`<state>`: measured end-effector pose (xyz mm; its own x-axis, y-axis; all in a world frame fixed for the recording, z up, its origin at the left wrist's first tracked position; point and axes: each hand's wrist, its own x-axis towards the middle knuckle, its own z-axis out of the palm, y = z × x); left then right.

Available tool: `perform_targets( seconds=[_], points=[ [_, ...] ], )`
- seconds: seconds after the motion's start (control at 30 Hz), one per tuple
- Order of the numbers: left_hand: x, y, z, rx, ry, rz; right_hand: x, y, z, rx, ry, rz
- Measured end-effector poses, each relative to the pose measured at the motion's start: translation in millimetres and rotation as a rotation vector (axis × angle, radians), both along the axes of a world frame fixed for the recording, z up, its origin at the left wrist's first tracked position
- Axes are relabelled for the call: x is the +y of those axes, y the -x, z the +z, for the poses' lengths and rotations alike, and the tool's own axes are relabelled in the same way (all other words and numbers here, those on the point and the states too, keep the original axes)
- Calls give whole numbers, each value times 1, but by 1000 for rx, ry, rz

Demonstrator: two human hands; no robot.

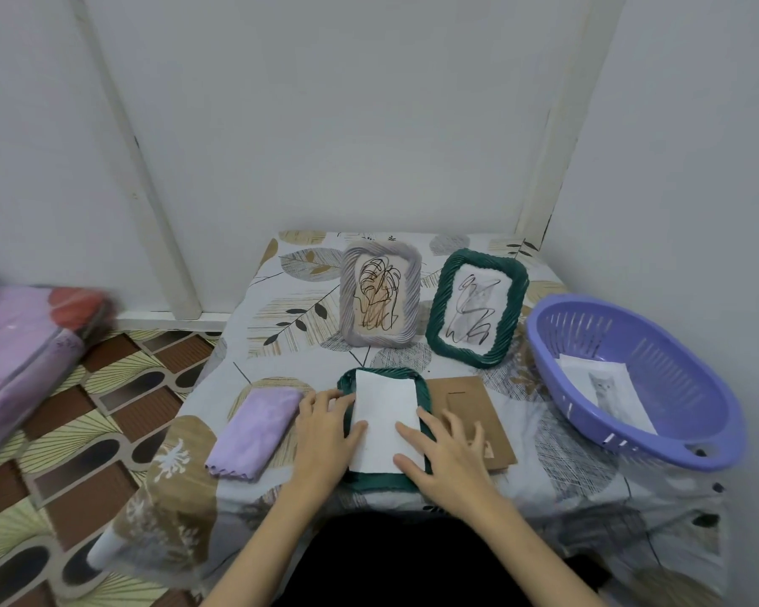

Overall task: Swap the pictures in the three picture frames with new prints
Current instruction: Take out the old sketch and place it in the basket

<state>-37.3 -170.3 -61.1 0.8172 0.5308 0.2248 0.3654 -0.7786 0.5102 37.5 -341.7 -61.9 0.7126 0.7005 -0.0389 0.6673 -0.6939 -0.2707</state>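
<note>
Left hand (325, 427) and right hand (445, 453), fingers spread, press a white print (386, 414) into the face-down green frame (426, 405); best squared before the backing goes on

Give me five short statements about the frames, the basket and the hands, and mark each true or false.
1. Two frames stand upright at the back of the table. True: the grey frame and the green frame.
2. The basket holds a cat print. True.
3. The flat frame in front is grey. False: it is green and lies face down.
4. Both hands rest on the white paper. True: the left hand and the right hand lie on it with fingers spread.
5. The brown backing board is fitted into the flat frame. False: it lies beside it, on the table to its right.
</note>
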Motion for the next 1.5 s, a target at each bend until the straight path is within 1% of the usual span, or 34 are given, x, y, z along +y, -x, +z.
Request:
perform_targets(
  seconds=[0.07, 0.13, 0.17, 0.27, 0.33, 0.4, 0.47, 0.53, 0.6, 0.67, 0.73, 0.77, 0.83, 0.9, 0.97, 1.03, 1.13, 1.2, 1.23, 1.27, 1.3, 1.5],
  points=[
    [-1, -2, 5, -108, 146, 12, 0, 1, -1, 6, 14, -2],
    [-2, -4, 16, -153, 330, 8, 0, 1, -1, 17, 12, -5],
    [-2, -5, 20, -164, 383, -2, 0, 1, -1, 22, 8, -8],
    [0, -8, 21, -136, 400, -68, 0, 2, 1, 30, 25, -2],
    [3, -8, 19, -153, 422, -63, -3, 2, 9, 29, -11, -1],
    [8, -9, 22, -206, 495, -41, -14, -9, 22, -50, -83, -37],
    [12, -8, 32, -249, 558, -50, -36, -26, 37, -167, -146, -119],
    [11, -9, 45, -292, 614, -110, -66, -45, 50, -292, -147, -217],
    [3, -10, 61, -308, 735, -166, -96, -57, 57, -384, -113, -273],
    [-12, -18, 75, -314, 907, -250, -125, -63, 60, -358, -56, -299],
    [-30, -30, 83, -315, 1086, -342, -145, -68, 63, -224, -43, -253],
    [-40, -37, 86, -310, 1155, -376, -151, -71, 64, -200, -53, -216],
    [-56, -51, 86, -273, 1197, -410, -155, -76, 68, -200, -55, -186],
    [-69, -66, 79, -217, 1174, -430, -159, -80, 72, -175, -99, -191],
    [-81, -80, 67, -148, 1127, -420, -166, -84, 76, -136, -215, -214],
    [-91, -93, 52, -53, 995, -410, -176, -90, 81, -102, -348, -231],
    [-103, -115, 30, 88, 677, -454, -188, -100, 83, -89, -451, -240],
    [-110, -131, 20, 207, 321, -541, -190, -105, 87, -71, -497, -237],
    [-113, -138, 16, 249, 131, -577, -191, -108, 88, -61, -516, -234],
    [-118, -145, 13, 273, -17, -592, -192, -110, 88, -50, -530, -230],
    [-124, -151, 11, 291, -109, -592, -193, -111, 88, -46, -541, -222],
    [-153, -174, -2, 303, -366, -498, -188, -105, 82, -105, -498, -198]
  ],
)
